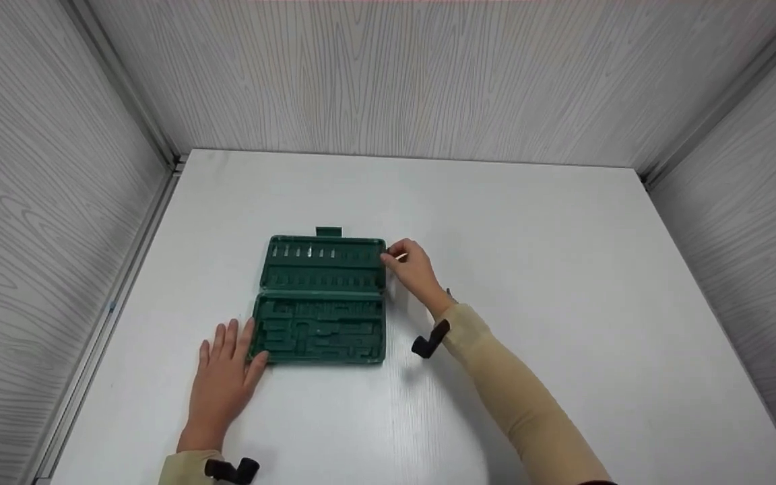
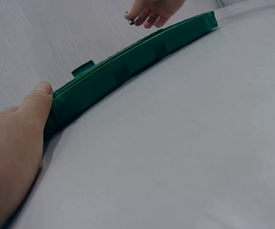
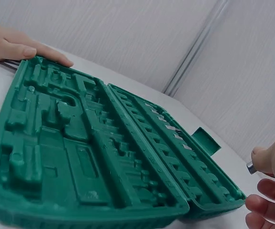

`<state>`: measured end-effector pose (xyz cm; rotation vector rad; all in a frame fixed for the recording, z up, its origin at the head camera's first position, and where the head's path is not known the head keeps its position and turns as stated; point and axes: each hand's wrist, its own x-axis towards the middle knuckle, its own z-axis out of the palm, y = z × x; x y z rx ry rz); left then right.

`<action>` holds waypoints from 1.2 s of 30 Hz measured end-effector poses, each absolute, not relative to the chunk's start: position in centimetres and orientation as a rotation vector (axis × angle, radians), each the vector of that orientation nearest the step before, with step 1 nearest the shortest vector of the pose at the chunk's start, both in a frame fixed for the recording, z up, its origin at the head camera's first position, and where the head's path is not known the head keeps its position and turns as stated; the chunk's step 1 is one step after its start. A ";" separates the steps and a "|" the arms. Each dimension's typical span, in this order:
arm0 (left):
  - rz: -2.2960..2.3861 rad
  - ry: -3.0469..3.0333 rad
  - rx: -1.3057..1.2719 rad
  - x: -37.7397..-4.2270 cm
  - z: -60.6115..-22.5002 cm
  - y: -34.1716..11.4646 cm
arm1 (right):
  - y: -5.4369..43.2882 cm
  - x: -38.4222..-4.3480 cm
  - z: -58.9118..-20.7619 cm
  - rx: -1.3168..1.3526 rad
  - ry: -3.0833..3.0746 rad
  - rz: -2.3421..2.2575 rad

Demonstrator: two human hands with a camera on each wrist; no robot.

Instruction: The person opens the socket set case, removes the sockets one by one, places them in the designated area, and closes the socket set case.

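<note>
A green plastic tool case (image 1: 320, 294) lies unfolded on the table, both halves facing up. Several silver pieces (image 3: 173, 128) sit in the outer row of slots in the far half; the near half shows bare moulded recesses. At the case's near left corner, my left hand (image 1: 223, 384) rests with fingers spread, thumb and index finger against the edge. My right hand (image 1: 415, 269) is by the far half's right edge. Between its thumb and fingers it pinches a small metal socket (image 3: 251, 167), mostly covered by the fingertips.
The case's latch flap (image 1: 329, 232) sticks out from its far edge. Wood-grain panels (image 1: 388, 81) stand behind the white table (image 1: 563, 269) and along both its sides. A small black camera is strapped to each wrist.
</note>
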<state>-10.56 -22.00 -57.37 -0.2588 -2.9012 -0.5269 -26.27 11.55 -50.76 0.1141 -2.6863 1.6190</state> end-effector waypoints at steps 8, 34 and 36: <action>-0.537 -2.912 -0.246 -10.2 -57.5 -22.1 | 13.5 -24.4 -51.1 0.142 -2.705 1.597; -0.569 -2.882 -0.267 -10.6 -57.6 -22.1 | 23.7 -19.1 -52.8 -0.107 -2.645 1.506; -0.565 -2.888 -0.270 -10.7 -57.6 -22.1 | 24.1 -19.0 -53.1 -0.115 -2.693 1.484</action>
